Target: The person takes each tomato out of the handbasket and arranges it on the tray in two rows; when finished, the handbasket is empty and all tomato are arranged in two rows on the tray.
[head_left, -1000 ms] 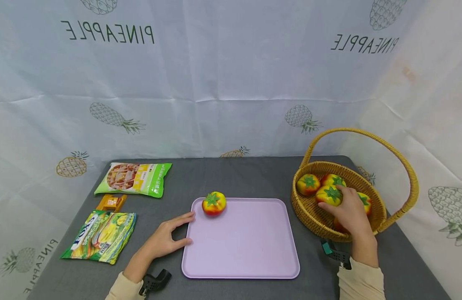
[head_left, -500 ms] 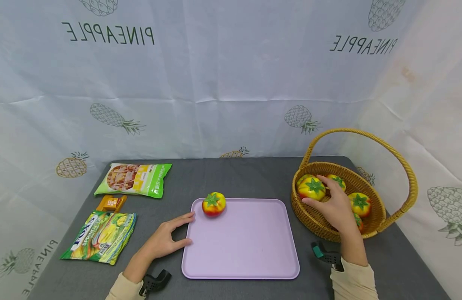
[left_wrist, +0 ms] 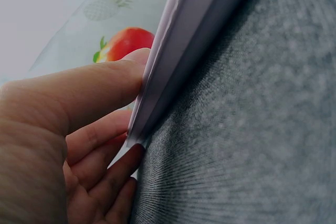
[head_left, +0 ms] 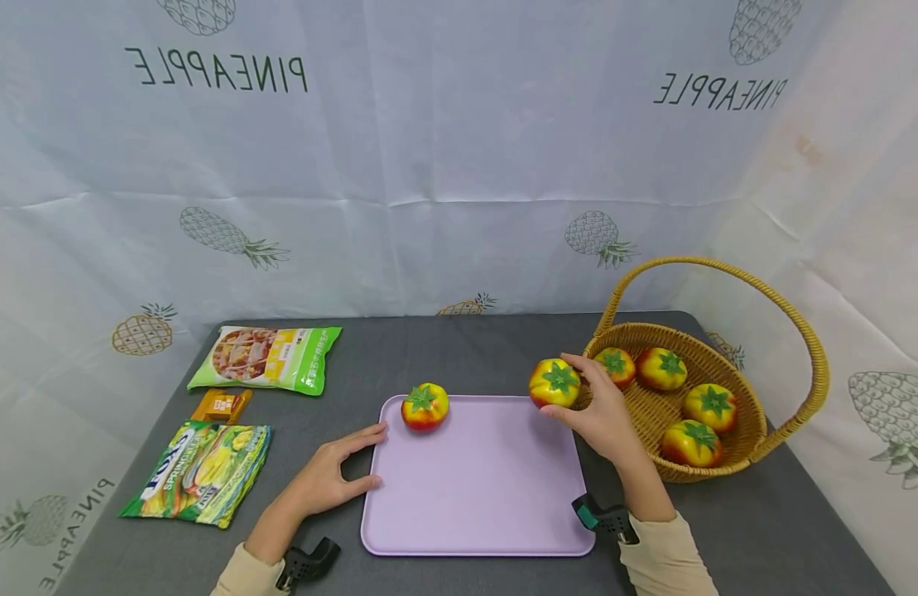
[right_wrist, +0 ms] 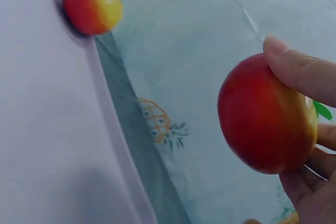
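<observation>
My right hand [head_left: 598, 411] pinches a red-and-yellow fruit [head_left: 555, 382] with a green star-shaped calyx, thumb on one side and fingers on the other. It is held above the back right corner of a lilac tray [head_left: 473, 488]. In the right wrist view the fruit's smooth red underside [right_wrist: 262, 119] shows. A similar fruit [head_left: 425, 407] sits in the tray's back left corner. My left hand [head_left: 332, 472] touches the tray's left edge with thumb and fingers spread apart. Up close in the left wrist view, the thumb [left_wrist: 105, 87] lies against the tray's rim [left_wrist: 163, 61].
A wicker basket [head_left: 630, 459] with a tall arched handle stands right of the tray, holding several more such fruits [head_left: 710, 407]. On the left lie a green-and-white food packet [head_left: 268, 358], a small orange packet [head_left: 220, 406] and a green-and-yellow bag [head_left: 199, 473]. A printed curtain [head_left: 444, 165] hangs behind the table.
My right hand has lifted one fruit out of the basket and carried it left to above the tray's back right corner. My left hand has stayed at the tray's edge.
</observation>
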The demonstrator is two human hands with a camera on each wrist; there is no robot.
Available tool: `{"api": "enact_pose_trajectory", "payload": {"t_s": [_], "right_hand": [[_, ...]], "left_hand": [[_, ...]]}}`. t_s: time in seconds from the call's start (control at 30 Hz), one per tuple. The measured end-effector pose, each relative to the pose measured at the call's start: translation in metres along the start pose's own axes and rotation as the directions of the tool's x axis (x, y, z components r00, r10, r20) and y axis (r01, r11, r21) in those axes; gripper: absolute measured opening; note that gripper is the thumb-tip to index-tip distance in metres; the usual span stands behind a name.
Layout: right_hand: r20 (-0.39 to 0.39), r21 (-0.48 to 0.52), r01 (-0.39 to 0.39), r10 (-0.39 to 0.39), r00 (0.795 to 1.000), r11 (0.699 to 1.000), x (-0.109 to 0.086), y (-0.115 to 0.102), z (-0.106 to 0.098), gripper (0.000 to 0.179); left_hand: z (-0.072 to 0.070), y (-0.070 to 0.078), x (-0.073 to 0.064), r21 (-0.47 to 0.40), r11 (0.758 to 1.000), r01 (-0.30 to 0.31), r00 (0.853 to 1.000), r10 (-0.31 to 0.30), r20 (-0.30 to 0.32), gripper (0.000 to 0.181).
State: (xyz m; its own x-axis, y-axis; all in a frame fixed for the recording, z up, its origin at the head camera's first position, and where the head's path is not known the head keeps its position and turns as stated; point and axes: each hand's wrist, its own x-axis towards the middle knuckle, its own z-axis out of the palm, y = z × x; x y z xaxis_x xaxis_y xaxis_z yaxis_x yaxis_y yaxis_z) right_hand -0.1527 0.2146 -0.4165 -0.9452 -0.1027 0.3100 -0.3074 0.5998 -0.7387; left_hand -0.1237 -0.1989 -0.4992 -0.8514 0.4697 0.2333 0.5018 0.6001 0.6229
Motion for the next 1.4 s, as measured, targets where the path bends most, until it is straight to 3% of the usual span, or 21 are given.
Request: {"api": "enact_pose_trajectory", "payload": {"t_s": [0.3,0.6,1.07,1.4], "right_hand": [[0.097,0.076,0.01,-0.018,0.995,0.997,-0.001,0.0,0.039,0.079],[0.192,0.017,0.013,-0.016,0.981,1.0,0.001,-0.003,0.071,0.079],[0.292,0.032,-0.055,0.043,0.955,0.998,0.015,-0.004,0.097,0.079],[0.323,0.044,-0.065,0.048,0.945,0.997,0.015,-0.002,0.099,0.082]], "left_hand": [[-0.001,0.001,-0.002,0.004,1.0,0.01,1.0,-0.01,0.005,0.058],[-0.001,0.001,0.0,-0.014,1.0,0.022,1.0,-0.022,0.016,0.058],[0.0,0.002,0.001,-0.013,1.0,0.019,1.0,-0.019,0.015,0.058],[0.0,0.001,0.0,-0.015,1.0,0.023,1.0,-0.023,0.016,0.057]]}}
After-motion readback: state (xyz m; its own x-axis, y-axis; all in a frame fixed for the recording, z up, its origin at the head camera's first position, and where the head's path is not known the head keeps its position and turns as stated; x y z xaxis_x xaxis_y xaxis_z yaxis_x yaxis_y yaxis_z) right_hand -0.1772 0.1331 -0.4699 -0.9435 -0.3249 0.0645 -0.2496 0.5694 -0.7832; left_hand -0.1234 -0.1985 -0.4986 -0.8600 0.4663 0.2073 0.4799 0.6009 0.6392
